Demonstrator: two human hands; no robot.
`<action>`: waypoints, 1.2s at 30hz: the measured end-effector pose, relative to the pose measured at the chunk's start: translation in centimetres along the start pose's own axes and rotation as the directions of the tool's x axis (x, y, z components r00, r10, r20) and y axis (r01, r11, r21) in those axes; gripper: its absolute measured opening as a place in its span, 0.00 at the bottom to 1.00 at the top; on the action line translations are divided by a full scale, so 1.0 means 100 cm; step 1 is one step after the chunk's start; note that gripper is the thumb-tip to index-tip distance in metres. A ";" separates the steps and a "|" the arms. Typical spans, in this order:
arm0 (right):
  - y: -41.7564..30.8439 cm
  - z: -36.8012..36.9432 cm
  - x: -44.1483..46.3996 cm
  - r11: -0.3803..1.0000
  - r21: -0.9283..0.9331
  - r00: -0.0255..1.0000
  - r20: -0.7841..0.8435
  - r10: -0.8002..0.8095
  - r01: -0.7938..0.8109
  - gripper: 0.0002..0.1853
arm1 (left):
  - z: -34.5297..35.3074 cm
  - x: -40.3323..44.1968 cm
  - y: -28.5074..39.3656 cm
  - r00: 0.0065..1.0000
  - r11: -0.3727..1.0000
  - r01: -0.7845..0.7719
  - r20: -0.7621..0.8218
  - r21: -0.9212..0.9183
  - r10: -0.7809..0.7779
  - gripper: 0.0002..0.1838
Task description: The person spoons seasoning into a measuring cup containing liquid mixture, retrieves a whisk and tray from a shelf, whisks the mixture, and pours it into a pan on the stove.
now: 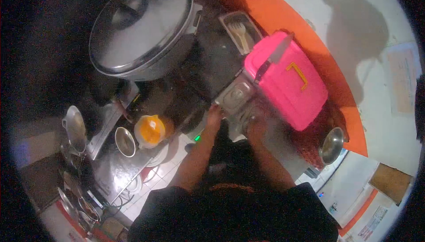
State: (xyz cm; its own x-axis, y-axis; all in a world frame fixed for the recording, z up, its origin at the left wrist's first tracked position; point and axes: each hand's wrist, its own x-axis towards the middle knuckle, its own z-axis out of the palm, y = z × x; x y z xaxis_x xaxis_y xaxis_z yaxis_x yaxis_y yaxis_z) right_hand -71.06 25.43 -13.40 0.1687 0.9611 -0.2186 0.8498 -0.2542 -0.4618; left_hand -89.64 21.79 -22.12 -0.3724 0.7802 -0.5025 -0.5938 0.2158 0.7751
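Observation:
My left hand (214,117) has its fingers closed at the near left corner of a small, clear-looking rectangular container (237,95). My right hand (255,128) is blurred, and its fingers cannot be made out. It is beside a second small, shiny container-like piece (246,114), just below the first one. Whether the right hand grips this piece is unclear. Just to the right of both hands lies a bright pink plastic box lid (290,84), with a knife (275,58) resting across its upper part.
A big lidded metal pot (144,29) stands at the upper left. Behind the pink lid, a tray (226,20) holds a pale fork (239,30). An orange-filled bowl (150,130) and a small metal bowl (125,142) are at left. Another metal bowl (332,146) stands at right.

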 end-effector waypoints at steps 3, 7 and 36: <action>-0.045 -0.015 0.013 0.985 -0.026 0.986 0.013 -0.168 0.168 0.19 | 0.019 -0.013 0.028 0.990 0.976 0.129 -0.040 -0.173 -0.138 0.15; -0.081 0.026 0.045 0.892 -0.300 0.916 -0.112 -0.385 0.338 0.20 | 0.019 -0.019 0.032 0.987 0.976 0.125 -0.081 -0.176 -0.141 0.13; -0.137 -0.052 -0.044 0.713 0.378 0.738 0.103 -0.667 0.591 0.12 | -0.053 -0.130 0.148 0.945 0.628 0.010 -0.212 0.778 0.247 0.15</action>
State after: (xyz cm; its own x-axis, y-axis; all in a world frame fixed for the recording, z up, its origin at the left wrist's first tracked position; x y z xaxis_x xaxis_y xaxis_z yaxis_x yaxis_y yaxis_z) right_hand -80.84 25.22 -1.61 -0.4934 0.8678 0.0582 0.5168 0.3464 -0.7829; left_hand -97.37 11.69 -6.11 -0.6501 0.6666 -0.3647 0.1784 0.6004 0.7795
